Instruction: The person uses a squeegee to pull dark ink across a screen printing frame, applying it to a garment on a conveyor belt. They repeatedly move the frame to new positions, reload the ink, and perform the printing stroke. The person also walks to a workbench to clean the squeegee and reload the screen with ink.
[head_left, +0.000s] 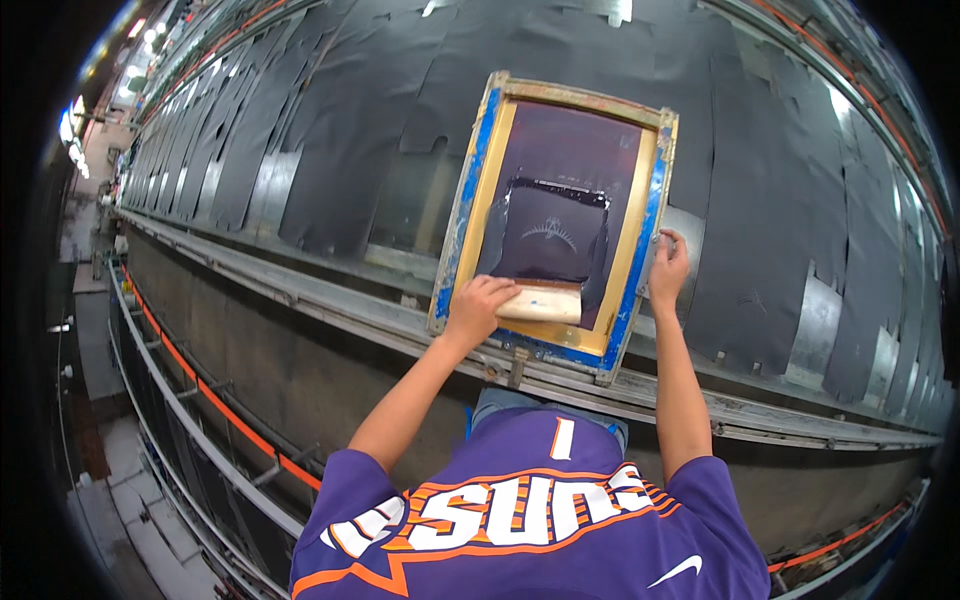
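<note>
A pale, wooden-looking, bar-shaped squeegee (545, 301) lies crosswise over the near part of a dark purple mesh screen (575, 135), at the lower edge of a glossy dark patch (545, 260). Your left grip (483, 303) is closed around the left end of the squeegee, fingers over its top, hiding that end; the right end sticks out bare and stops short of the frame's right side.

The mesh screen is stretched in a rectangular frame (655, 195) with a yellow inner border and blue strips along its outer sides. Its side bars flank the squeegee left and right, and its near bar lies between the squeegee and your body. Inside the glossy patch, a pale, spiky, arc-shaped figure (548, 233) shows just beyond the squeegee.

Your right grip (670, 270) is at the outer right side of the frame, thumb and fingers bent against the edge; you cannot tell from here whether it pinches or merely touches.

Under the frame runs a long tabletop (770, 210) covered with overlapping black sheets, bare shiny patches showing between them. A grey metal rail (330, 312) follows the tabletop's near edge, passing between you and most of the surface. Farther left, below, runs an orange strip (220, 400).
</note>
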